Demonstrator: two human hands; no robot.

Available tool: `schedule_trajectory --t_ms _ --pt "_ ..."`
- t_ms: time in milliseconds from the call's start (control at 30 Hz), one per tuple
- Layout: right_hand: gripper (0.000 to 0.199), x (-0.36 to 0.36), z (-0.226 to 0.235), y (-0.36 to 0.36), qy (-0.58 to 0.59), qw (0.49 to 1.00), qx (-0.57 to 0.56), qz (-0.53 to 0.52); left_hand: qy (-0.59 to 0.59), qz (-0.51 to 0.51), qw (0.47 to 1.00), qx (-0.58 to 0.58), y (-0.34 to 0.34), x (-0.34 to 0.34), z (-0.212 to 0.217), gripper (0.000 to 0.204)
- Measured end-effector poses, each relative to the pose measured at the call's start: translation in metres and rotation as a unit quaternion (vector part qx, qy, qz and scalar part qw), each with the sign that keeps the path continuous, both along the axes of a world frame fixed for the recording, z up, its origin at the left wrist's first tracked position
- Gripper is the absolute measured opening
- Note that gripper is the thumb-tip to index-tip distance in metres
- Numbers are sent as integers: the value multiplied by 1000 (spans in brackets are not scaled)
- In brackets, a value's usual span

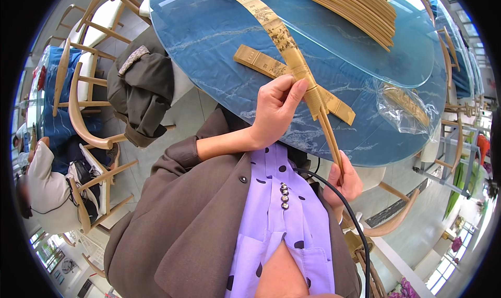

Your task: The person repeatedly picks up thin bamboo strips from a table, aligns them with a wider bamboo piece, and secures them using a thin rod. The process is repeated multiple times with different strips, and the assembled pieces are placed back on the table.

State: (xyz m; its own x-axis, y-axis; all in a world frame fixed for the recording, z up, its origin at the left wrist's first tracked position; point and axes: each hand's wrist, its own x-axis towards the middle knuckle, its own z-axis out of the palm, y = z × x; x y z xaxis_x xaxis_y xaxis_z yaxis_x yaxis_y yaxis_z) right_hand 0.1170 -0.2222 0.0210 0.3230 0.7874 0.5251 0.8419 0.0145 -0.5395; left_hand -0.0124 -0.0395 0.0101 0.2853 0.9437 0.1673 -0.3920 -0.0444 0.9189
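Note:
My left hand (pixel 279 107) pinches a long gold paper sleeve (pixel 279 32) printed with dark patterns. A pair of wooden chopsticks (pixel 327 134) sticks out of its near end, toward me. My right hand (pixel 342 186), lower and to the right, closes its fingers on the free ends of the chopsticks. Under the held sleeve, a second gold paper sleeve (pixel 261 62) lies slantwise on the table, its middle hidden by the held sleeve and my left hand.
On the blue-covered round table (pixel 209 53) is a glass turntable (pixel 417 63), bearing a bundle of brown sticks (pixel 349 8). A clear plastic bag (pixel 407 107) with a gold packet lies at right. A chair (pixel 83 105) and dark coat (pixel 143 87) stand left; a person sits farther left.

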Motion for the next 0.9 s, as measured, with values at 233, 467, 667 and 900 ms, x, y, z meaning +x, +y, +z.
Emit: schedule_trajectory --t_ms 233,467,667,900 --pt "30 -4 -4 11 -7 1000 29 -6 -42 -64 995 -62 -6 -1 1 32" --pt "29 -6 -4 12 -5 1000 23 -6 36 -39 999 -3 1 -6 -2 33" --pt "31 -8 -7 16 6 1000 26 -12 -12 -100 993 -65 4 -6 -5 31" --pt "37 -11 5 25 51 997 -44 35 -61 -24 998 -16 27 -8 3 28"
